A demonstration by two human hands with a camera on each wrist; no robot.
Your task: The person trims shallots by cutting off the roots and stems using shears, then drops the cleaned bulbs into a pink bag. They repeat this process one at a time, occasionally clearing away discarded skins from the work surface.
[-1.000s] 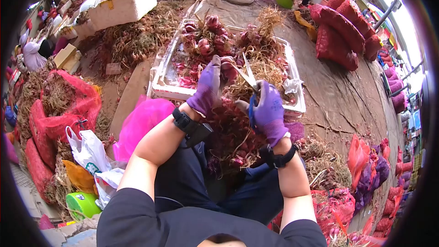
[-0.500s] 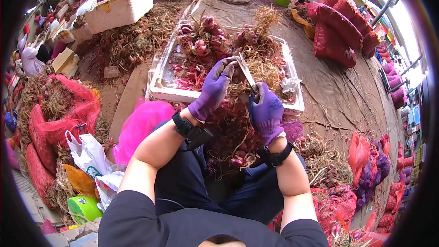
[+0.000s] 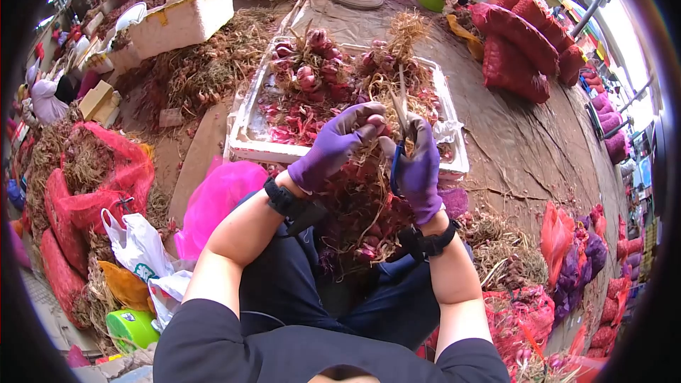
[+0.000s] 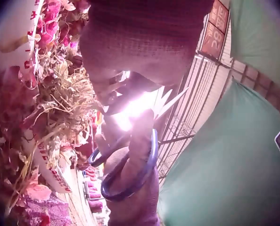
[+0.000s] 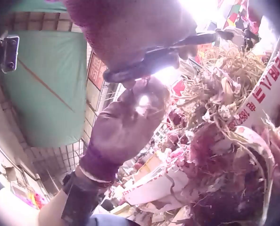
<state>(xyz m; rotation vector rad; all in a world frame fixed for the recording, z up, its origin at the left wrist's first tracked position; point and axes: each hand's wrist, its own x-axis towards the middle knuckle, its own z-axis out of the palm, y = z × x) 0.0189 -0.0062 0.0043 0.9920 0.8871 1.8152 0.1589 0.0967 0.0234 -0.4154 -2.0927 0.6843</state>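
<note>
My left hand (image 3: 333, 147), in a purple glove, pinches a reddish shallot bulb (image 3: 377, 123) between thumb and fingers. Close beside it, the gloved right hand (image 3: 418, 174) grips scissors (image 3: 400, 103) with blue handles, the blades pointing up and away from the body. In the left wrist view, the blue finger loops (image 4: 129, 186) circle the right hand's fingers, and the blade tips stand slightly apart. Both hands are over the near edge of a white foam box (image 3: 273, 149) holding bunched shallots (image 3: 308, 74), dry stalks (image 3: 408, 35) and loose red skins. The left palm hides part of the bulb.
A heap of shallots with dry stems (image 3: 365, 220) lies between the legs. Pink mesh (image 3: 220, 202), white plastic bags (image 3: 138, 245) and a green container (image 3: 133, 328) are at the left. Full red mesh sacks (image 3: 518, 71) stand at the far right; another foam box (image 3: 184, 25) sits far left.
The scissor blades, spread wide toward the left hand a second ago, have drawn together and swung upright. The left hand has tilted and shifted right and down, and the hands are closer together.
</note>
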